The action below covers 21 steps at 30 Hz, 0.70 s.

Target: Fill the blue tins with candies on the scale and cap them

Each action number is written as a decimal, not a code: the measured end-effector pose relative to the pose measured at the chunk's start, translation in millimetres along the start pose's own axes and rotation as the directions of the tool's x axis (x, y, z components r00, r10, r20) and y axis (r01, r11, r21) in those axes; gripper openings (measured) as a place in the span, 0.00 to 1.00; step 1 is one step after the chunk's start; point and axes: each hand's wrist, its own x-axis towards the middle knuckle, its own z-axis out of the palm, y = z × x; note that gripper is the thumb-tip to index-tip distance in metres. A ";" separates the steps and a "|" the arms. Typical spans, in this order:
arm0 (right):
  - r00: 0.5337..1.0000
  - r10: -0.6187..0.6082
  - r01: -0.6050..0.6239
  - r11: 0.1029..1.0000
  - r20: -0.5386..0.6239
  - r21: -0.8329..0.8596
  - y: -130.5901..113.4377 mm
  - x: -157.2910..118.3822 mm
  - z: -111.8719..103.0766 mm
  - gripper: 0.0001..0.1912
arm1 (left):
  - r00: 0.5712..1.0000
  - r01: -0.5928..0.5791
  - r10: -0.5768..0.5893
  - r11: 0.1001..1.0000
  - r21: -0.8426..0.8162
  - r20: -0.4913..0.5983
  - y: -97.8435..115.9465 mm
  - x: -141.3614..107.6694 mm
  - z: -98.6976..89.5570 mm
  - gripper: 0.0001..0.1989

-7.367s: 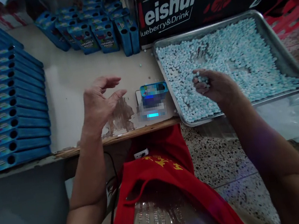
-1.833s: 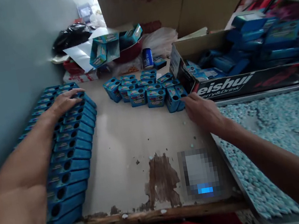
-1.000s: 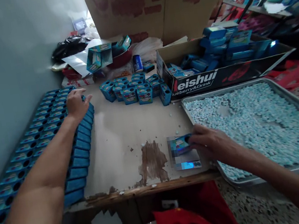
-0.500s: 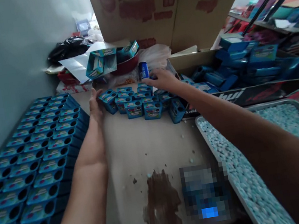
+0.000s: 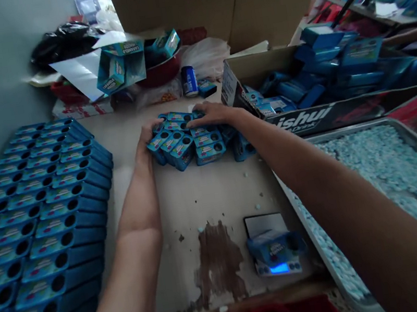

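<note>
A cluster of small blue boxes (image 5: 210, 150) stands on the worn table (image 5: 175, 198), between my hands. My left hand (image 5: 150, 129) presses against the left side of the cluster, its fingers partly hidden behind the boxes. My right hand (image 5: 212, 113) lies over the back right of the cluster, fingers stretched across the box tops, gripping nothing. Long rows of similar boxes with round holes (image 5: 49, 210) stand at the left. A blue box (image 5: 276, 246) lies on a small scale (image 5: 262, 224) with a lit display near the front edge.
A metal tray (image 5: 324, 264) of pale blue pieces lies at the right, below a carton (image 5: 306, 122) filled with blue boxes. Behind the cluster stand a blue can (image 5: 189, 81) and a red bowl (image 5: 164, 73). Another person's arm (image 5: 411, 34) shows at far right.
My left hand has moved right onto the cluster, and its boxes are packed closer together. My right hand has left the can and come over the boxes. The view has shifted.
</note>
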 end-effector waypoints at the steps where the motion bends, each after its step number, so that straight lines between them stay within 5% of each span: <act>1: 1.000 0.012 -0.012 0.999 -0.010 -0.030 -0.8 -8.3 2.8 0.48 | 1.000 -0.004 0.004 1.000 0.000 -0.019 -2.0 -8.6 6.0 0.15; 8: 0.995 -0.055 0.045 0.991 -0.077 -0.125 -5.9 -22.8 8.5 0.40 | 0.967 -0.131 0.127 0.991 -0.003 -0.219 -9.7 -38.9 36.7 0.06; 15: 0.995 -0.001 -0.013 0.990 -0.097 -0.142 3.6 4.6 7.1 0.43 | 0.965 -0.113 0.112 0.994 0.008 -0.236 -16.3 -19.9 19.7 0.07; 21: 0.998 -0.037 0.029 0.989 -0.051 -0.144 0.1 -10.6 9.3 0.46 | 0.947 -0.063 0.127 0.974 0.219 -0.294 -18.5 -20.3 18.5 0.12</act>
